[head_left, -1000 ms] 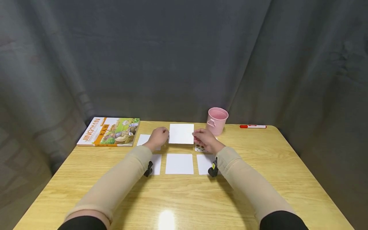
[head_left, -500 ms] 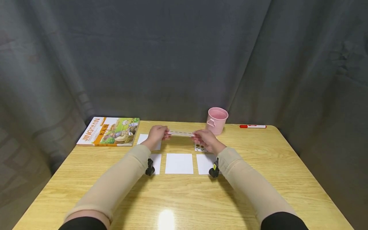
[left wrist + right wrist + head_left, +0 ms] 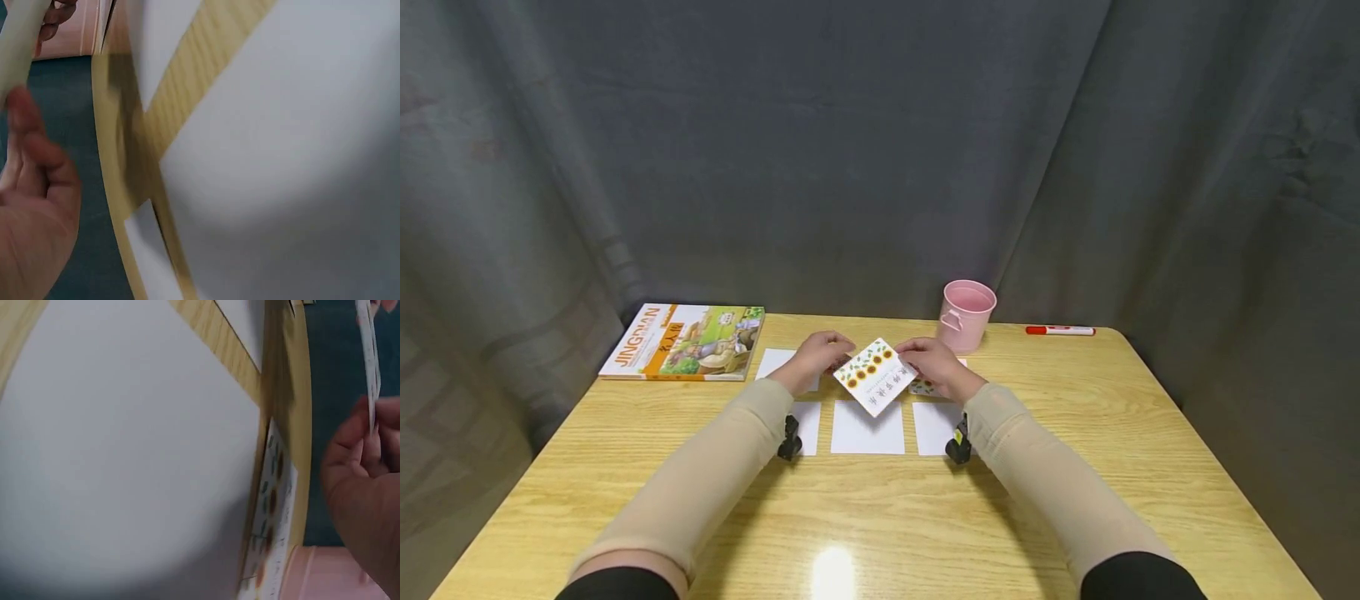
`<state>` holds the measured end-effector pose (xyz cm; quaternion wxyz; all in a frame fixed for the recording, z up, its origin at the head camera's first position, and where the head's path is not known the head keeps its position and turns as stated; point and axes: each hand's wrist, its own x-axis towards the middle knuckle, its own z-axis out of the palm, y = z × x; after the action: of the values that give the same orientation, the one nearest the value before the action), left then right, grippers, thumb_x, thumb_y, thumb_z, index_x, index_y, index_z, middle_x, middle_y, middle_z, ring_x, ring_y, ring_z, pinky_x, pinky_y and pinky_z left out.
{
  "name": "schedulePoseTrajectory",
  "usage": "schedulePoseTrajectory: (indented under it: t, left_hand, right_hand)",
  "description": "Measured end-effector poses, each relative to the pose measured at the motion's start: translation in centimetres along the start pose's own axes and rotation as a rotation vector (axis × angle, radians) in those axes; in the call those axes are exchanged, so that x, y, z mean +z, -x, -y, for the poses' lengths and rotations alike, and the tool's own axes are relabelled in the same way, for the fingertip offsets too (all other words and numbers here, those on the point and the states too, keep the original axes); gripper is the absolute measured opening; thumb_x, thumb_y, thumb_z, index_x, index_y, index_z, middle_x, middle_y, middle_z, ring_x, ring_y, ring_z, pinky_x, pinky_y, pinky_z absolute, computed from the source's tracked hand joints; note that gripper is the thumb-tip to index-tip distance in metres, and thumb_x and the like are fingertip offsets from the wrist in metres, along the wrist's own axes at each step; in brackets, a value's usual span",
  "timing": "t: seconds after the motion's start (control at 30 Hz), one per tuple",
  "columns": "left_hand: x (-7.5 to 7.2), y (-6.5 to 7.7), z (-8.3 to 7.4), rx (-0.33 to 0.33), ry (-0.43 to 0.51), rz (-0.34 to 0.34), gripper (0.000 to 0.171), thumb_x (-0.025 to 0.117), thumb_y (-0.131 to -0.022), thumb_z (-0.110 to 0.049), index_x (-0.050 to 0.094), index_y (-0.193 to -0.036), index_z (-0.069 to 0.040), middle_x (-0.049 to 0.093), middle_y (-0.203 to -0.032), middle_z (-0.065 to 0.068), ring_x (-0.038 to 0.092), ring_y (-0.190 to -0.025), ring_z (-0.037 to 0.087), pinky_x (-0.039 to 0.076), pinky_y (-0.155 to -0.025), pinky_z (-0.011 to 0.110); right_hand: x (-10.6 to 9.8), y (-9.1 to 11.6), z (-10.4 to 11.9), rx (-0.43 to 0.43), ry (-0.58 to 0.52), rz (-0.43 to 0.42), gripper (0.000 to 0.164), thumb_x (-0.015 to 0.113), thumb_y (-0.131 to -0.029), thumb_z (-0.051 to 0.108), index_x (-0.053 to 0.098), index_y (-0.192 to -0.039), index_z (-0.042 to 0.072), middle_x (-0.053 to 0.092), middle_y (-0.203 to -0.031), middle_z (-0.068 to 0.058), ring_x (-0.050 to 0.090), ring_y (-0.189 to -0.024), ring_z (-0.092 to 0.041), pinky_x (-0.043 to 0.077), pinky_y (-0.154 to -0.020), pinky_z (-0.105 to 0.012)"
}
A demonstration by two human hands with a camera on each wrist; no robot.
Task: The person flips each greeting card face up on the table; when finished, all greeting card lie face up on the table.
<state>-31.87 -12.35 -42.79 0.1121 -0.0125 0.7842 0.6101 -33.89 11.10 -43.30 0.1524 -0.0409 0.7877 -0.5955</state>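
Observation:
A square card point(image 3: 875, 377) printed with a row of sunflowers and some characters hangs between my hands, turned cornerwise and tilted above the table. My left hand point(image 3: 814, 360) holds it at its left corner, and my right hand point(image 3: 937, 365) pinches the corner on the right. In the right wrist view the card point(image 3: 370, 369) shows nearly edge-on between thumb and fingers of the right hand point(image 3: 365, 472). The left wrist view has the card point(image 3: 22, 44) blurred at the left hand's point(image 3: 37, 206) fingertips. Below it lies a blank white card point(image 3: 868, 429).
More white cards lie around it, one at front left point(image 3: 808, 427), one at front right point(image 3: 934, 427), one at back left point(image 3: 772, 362). A sunflower card point(image 3: 922, 387) is partly hidden under my right hand. Behind stand a pink bucket point(image 3: 966, 315), a book point(image 3: 688, 343) and a red marker point(image 3: 1060, 331).
The card between my hands has turned over, from its blank white side through edge-on to the sunflower side, and now sits cornerwise. Both arms stay nearly in place.

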Motion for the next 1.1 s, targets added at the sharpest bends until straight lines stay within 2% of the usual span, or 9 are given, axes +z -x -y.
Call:
schedulePoseTrajectory:
  t: [0.13,0.23,0.37,0.47,0.57,0.67,0.8,0.97,1.1]
  left_hand:
    - [0.5,0.1,-0.4,0.01,-0.069,0.101,0.034,0.059,-0.104,-0.018,0.064,-0.13,0.003,0.069,-0.101,0.011,0.063,-0.083,0.015,0.054,-0.077,0.031]
    - [0.8,0.4,-0.8,0.036,-0.095,0.114,0.037,0.059,-0.102,-0.014,0.062,-0.135,0.003,0.071,-0.102,0.012,0.065,-0.083,0.016,0.055,-0.078,0.033]
    - [0.6,0.5,-0.7,0.067,-0.123,0.096,0.03,0.058,-0.101,-0.01,0.065,-0.128,0.002,0.069,-0.103,0.013,0.064,-0.083,0.017,0.055,-0.079,0.034]
    - [0.2,0.3,-0.5,0.08,-0.083,0.023,0.022,0.058,-0.101,-0.009,0.064,-0.12,0.003,0.067,-0.098,0.01,0.062,-0.082,0.019,0.054,-0.079,0.037]
    - [-0.4,0.0,-0.2,0.086,0.05,-0.123,0.017,0.057,-0.101,-0.007,0.059,-0.115,0.002,0.065,-0.089,0.008,0.062,-0.079,0.022,0.054,-0.081,0.043]
    - [-0.7,-0.3,-0.1,0.097,0.168,-0.256,0.014,0.056,-0.1,-0.004,0.054,-0.112,0.002,0.063,-0.085,0.007,0.064,-0.078,0.022,0.055,-0.083,0.045]
    - [-0.7,-0.3,-0.1,0.084,0.207,-0.311,0.011,0.057,-0.1,-0.004,0.053,-0.11,0.001,0.064,-0.087,0.008,0.068,-0.084,0.027,0.057,-0.087,0.045]
    - [-0.5,0.3,0.1,0.059,0.148,-0.245,0.013,0.058,-0.102,-0.006,0.054,-0.111,0.003,0.067,-0.1,0.017,0.068,-0.1,0.04,0.055,-0.091,0.047]
    - [-0.7,1.0,0.3,0.05,-0.062,-0.123,0.032,0.055,-0.106,-0.012,0.052,-0.132,0.006,0.057,-0.126,0.022,0.059,-0.117,0.039,0.05,-0.098,0.048]
  right_hand:
    - [0.5,0.1,0.5,-0.073,0.048,0.102,0.025,0.056,-0.101,0.003,0.068,-0.121,-0.008,0.07,-0.111,-0.014,0.063,-0.09,-0.016,0.053,-0.076,-0.026]
    - [1.0,0.3,0.8,-0.103,0.035,0.161,0.024,0.056,-0.101,0.001,0.067,-0.119,-0.011,0.07,-0.111,-0.016,0.064,-0.092,-0.017,0.053,-0.078,-0.027]
    - [1.5,0.5,1.0,-0.088,0.021,0.175,0.026,0.055,-0.102,0.002,0.064,-0.123,-0.011,0.07,-0.108,-0.014,0.063,-0.087,-0.014,0.053,-0.075,-0.026]
    - [1.7,0.4,0.7,-0.045,-0.048,0.153,0.035,0.055,-0.104,0.009,0.056,-0.134,-0.01,0.069,-0.103,-0.01,0.064,-0.08,-0.011,0.053,-0.069,-0.024]
    - [1.6,0.2,0.3,0.022,-0.232,0.131,0.037,0.055,-0.106,0.012,0.049,-0.137,-0.007,0.067,-0.094,-0.006,0.065,-0.072,-0.011,0.055,-0.063,-0.022]
    - [1.5,0.2,-0.1,0.055,-0.382,0.129,0.021,0.053,-0.106,0.006,0.05,-0.124,-0.003,0.066,-0.086,-0.005,0.066,-0.07,-0.011,0.056,-0.062,-0.021]
    - [1.5,0.2,-0.3,0.034,-0.414,0.114,0.004,0.051,-0.106,-0.001,0.055,-0.107,-0.001,0.066,-0.082,-0.006,0.067,-0.072,-0.01,0.058,-0.066,-0.021]
    - [1.5,0.4,0.0,0.028,-0.35,0.011,0.006,0.054,-0.104,0.0,0.058,-0.107,-0.003,0.064,-0.08,-0.006,0.064,-0.069,-0.009,0.056,-0.064,-0.019]
    - [1.1,0.5,-0.1,0.06,-0.233,0.002,0.008,0.054,-0.102,0.0,0.058,-0.106,-0.006,0.061,-0.078,-0.005,0.059,-0.063,-0.008,0.053,-0.059,-0.017]
